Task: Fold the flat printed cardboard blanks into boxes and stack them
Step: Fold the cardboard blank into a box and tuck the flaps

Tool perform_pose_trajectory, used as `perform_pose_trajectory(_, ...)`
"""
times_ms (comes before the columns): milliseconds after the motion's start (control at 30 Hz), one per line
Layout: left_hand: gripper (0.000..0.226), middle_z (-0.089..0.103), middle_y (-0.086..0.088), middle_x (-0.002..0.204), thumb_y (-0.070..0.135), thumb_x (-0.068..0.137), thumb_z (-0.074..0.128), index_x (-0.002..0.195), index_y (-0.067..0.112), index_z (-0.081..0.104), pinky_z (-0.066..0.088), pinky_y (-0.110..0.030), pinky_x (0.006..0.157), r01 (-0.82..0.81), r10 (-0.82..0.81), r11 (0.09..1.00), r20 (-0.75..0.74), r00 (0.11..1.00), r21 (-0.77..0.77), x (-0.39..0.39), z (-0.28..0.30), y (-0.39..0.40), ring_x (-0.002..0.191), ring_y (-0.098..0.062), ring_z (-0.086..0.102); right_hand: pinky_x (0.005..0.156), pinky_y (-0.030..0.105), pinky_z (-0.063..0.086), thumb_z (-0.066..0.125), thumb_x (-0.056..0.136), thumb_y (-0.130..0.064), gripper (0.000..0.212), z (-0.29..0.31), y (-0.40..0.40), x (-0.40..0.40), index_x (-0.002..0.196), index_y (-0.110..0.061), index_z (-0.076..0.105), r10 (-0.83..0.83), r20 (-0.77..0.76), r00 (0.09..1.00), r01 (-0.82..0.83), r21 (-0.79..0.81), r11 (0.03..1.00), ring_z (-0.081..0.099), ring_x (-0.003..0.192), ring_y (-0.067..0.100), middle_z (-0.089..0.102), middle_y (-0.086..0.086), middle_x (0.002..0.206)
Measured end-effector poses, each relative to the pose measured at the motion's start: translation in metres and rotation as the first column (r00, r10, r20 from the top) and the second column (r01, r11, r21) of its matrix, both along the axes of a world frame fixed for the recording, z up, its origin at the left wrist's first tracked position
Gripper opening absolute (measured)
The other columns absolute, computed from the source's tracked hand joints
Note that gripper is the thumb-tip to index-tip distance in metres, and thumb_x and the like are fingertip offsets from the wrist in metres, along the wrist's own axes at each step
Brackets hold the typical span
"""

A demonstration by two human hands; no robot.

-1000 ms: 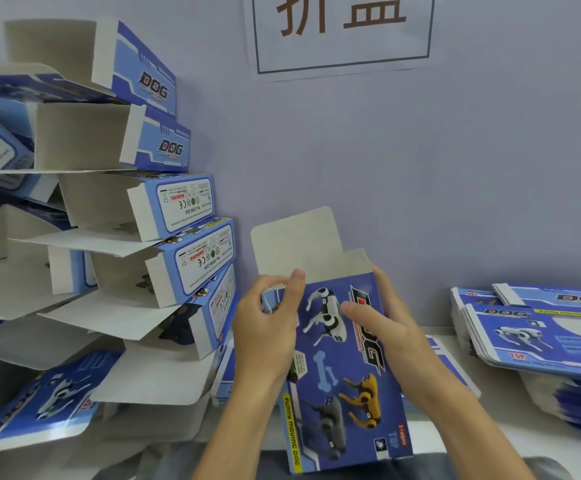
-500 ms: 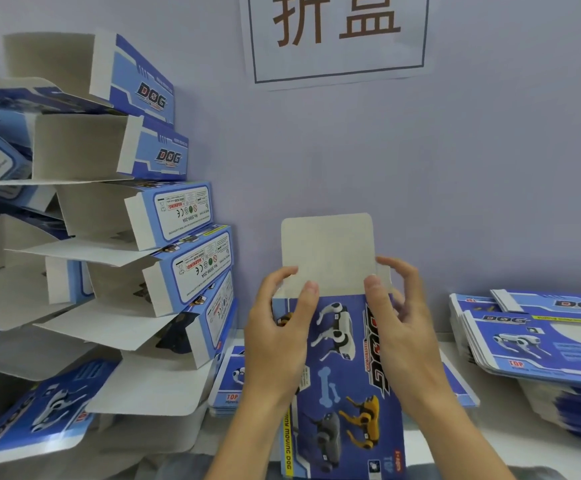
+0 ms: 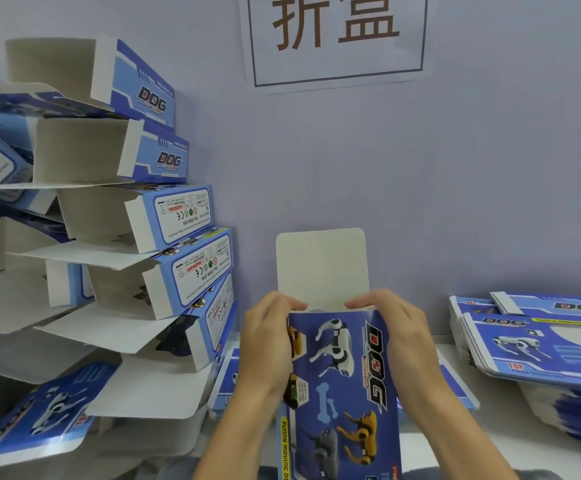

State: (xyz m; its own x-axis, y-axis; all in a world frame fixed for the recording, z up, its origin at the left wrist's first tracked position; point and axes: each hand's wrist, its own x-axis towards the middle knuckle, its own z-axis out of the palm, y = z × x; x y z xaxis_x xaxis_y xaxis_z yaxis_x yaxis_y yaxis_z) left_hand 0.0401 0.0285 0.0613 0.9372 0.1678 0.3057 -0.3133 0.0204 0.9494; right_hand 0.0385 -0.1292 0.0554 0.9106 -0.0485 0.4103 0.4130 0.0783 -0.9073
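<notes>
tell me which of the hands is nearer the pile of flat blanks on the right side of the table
Right. The right hand grips the box's right edge, on the side facing the pile of flat blanks. The left hand grips the box's far, left edge.

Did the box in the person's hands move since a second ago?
Yes. The box swung from tilted to upright and shifted right, away from the stack of folded boxes; its top flap now stands straight against the wall.

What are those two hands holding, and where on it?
A blue printed box: left hand and right hand grip its two sides at the top, below the raised flap.
</notes>
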Motion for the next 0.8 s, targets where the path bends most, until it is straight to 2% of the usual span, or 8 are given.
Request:
perform_pose_trajectory(67,0.024,0.056,-0.009,0.074,0.019,0.101,0.041,0.094,0.016,0.064,0.045,-0.022,0.044,0.019,-0.019,1.0,-0.008,1.0,-0.015,-0.002,0.002,0.0,0.05,-0.005,0.059,0.043,0.019,0.048,0.052,0.098,-0.032,0.023,0.001,0.001,0.002,0.093,-0.01,0.06,-0.011,0.0,1.0,0.011,-0.024,1.0,0.067,0.051,0.015,0.066,0.005,0.059)
perform_pose_trajectory(133,0.021,0.06,-0.008,0.071,0.015,0.101,0.04,0.102,0.031,0.055,0.047,-0.024,0.045,0.053,-0.054,0.993,-0.003,0.999,-0.104,-0.003,0.003,-0.002,0.055,-0.01,0.061,0.042,0.021,0.047,0.043,0.103,-0.022,0.01,-0.001,0.0,0.004,0.101,-0.023,0.053,-0.003,-0.033,0.999,0.003,0.002,1.0,0.066,0.05,0.015,0.064,0.004,0.058)
perform_pose_trajectory(233,0.039,0.065,0.002,0.072,0.017,0.101,0.044,0.105,0.056,0.043,0.052,-0.035,0.064,0.073,-0.073,0.981,0.012,0.997,-0.177,-0.003,0.003,-0.003,0.076,-0.023,0.064,0.045,0.024,0.05,0.044,0.101,-0.022,0.026,0.0,-0.001,0.005,0.117,-0.042,0.043,0.009,-0.091,0.996,0.0,0.092,0.996,0.067,0.052,0.016,0.066,0.004,0.063)
perform_pose_trajectory(333,0.045,0.066,0.003,0.073,0.017,0.101,0.043,0.108,0.062,0.044,0.053,-0.032,0.062,0.095,-0.091,0.978,0.028,0.995,-0.187,-0.004,0.005,-0.003,0.079,-0.025,0.062,0.05,0.028,0.054,0.046,0.101,-0.024,0.03,0.005,-0.002,0.004,0.123,-0.042,0.051,0.085,-0.092,0.992,-0.076,0.101,0.992,0.071,0.063,0.021,0.074,0.01,0.082)
perform_pose_trajectory(433,0.042,0.064,-0.013,0.091,0.014,0.098,0.043,0.103,0.052,0.058,0.048,-0.037,0.06,0.062,-0.052,0.978,0.055,0.997,-0.197,-0.002,0.006,-0.003,0.075,-0.031,0.06,0.048,0.029,0.051,0.054,0.087,-0.031,0.021,0.007,-0.002,0.003,0.107,-0.037,0.055,0.103,-0.062,0.993,-0.094,0.138,0.986,0.068,0.059,0.024,0.069,0.012,0.075)
perform_pose_trajectory(567,0.01,0.061,-0.01,0.09,0.03,0.082,0.05,0.085,0.025,0.059,0.045,-0.044,0.066,0.012,0.026,0.97,0.153,0.988,-0.244,-0.005,0.003,-0.006,0.081,-0.031,0.056,0.053,0.032,0.051,0.048,0.08,-0.039,0.021,0.003,-0.001,0.0,0.093,-0.023,0.055,0.117,-0.001,0.993,-0.114,0.203,0.972,0.066,0.061,0.027,0.064,0.014,0.075)
perform_pose_trajectory(700,0.036,0.073,-0.004,0.105,0.058,0.084,0.056,0.071,0.025,0.066,0.047,-0.06,0.098,0.012,0.045,0.946,0.167,0.985,-0.323,-0.01,0.002,-0.007,0.109,-0.033,0.065,0.062,0.041,0.054,0.047,0.079,-0.059,0.044,-0.001,-0.003,-0.004,0.093,-0.018,0.057,0.14,0.048,0.989,-0.147,0.224,0.964,0.068,0.07,0.031,0.069,0.011,0.084)
perform_pose_trajectory(800,0.035,0.066,0.005,0.08,0.047,0.085,0.056,0.084,0.012,0.056,0.052,-0.044,0.073,0.009,0.036,0.982,0.231,0.972,-0.189,-0.007,0.001,-0.008,0.084,-0.022,0.067,0.057,0.037,0.052,0.056,0.078,-0.062,0.048,0.002,-0.001,-0.007,0.095,-0.017,0.052,0.164,0.1,0.981,-0.176,0.12,0.977,0.066,0.066,0.031,0.063,0.021,0.079)
